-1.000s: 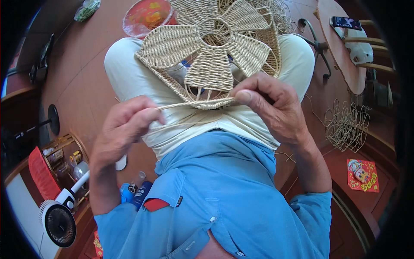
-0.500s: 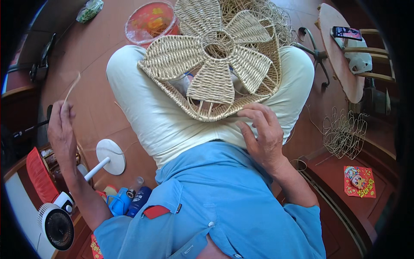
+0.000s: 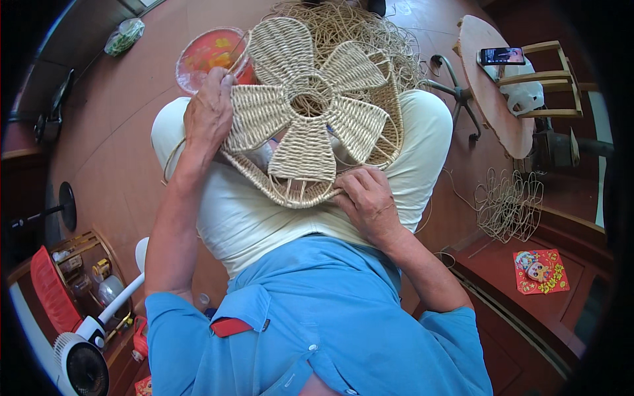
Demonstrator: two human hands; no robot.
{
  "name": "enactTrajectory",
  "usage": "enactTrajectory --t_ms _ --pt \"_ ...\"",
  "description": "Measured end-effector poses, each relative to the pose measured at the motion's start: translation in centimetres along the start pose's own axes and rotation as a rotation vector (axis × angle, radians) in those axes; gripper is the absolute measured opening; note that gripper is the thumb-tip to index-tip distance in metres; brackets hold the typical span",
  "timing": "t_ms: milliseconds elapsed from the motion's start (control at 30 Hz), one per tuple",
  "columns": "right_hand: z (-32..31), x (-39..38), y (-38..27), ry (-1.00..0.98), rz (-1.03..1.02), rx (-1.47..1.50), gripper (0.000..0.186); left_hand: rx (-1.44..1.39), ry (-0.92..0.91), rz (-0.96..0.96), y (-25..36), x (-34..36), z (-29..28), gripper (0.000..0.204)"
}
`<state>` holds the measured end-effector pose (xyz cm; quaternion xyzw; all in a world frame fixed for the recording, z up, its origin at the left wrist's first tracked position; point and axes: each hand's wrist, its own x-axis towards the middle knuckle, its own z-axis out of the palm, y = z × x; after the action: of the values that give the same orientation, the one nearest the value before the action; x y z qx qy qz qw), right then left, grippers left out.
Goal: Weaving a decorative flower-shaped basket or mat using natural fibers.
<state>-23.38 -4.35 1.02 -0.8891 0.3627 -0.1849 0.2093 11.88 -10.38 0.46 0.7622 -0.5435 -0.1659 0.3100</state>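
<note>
A woven straw-coloured basket (image 3: 391, 150) rests across my lap, tilted, with a flower-shaped woven panel (image 3: 302, 153) of several petals around a ring over its top. Bare ribs show at the tip of the nearest petal. My left hand (image 3: 210, 115) is at the left petal's outer edge, fingers closed on a thin strand of straw cord (image 3: 172, 157); part of the strand runs up past the fingertips, and a loop hangs beside my knee. My right hand (image 3: 367, 203) grips the basket's front rim, its thumb and fingers around the edge.
A large tangle of cord (image 3: 370, 39) lies beyond the basket, beside a red bucket (image 3: 191, 63). At right stand a wooden tabletop (image 3: 485, 79) with a phone (image 3: 502, 56), and a wire-like coil (image 3: 508, 204). A white fan (image 3: 86, 369) is at lower left.
My left hand has swung from the far left to the basket's left petal, carrying the strand. My right hand has closed on the front rim. The whole view has shifted slightly.
</note>
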Motion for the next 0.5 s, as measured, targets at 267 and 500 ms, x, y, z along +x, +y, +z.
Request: enactTrajectory --t_ms 267,500 --pt "-2.3 0.1 1.2 -0.02 -0.055 0.036 0.024 -0.022 0.082 -0.021 -0.2 -2.5 0.1 0.033" --pt "-3.7 0.6 0.4 -0.046 -0.065 0.024 0.021 -0.07 0.127 -0.078 0.4 -3.9 -0.1 0.029"
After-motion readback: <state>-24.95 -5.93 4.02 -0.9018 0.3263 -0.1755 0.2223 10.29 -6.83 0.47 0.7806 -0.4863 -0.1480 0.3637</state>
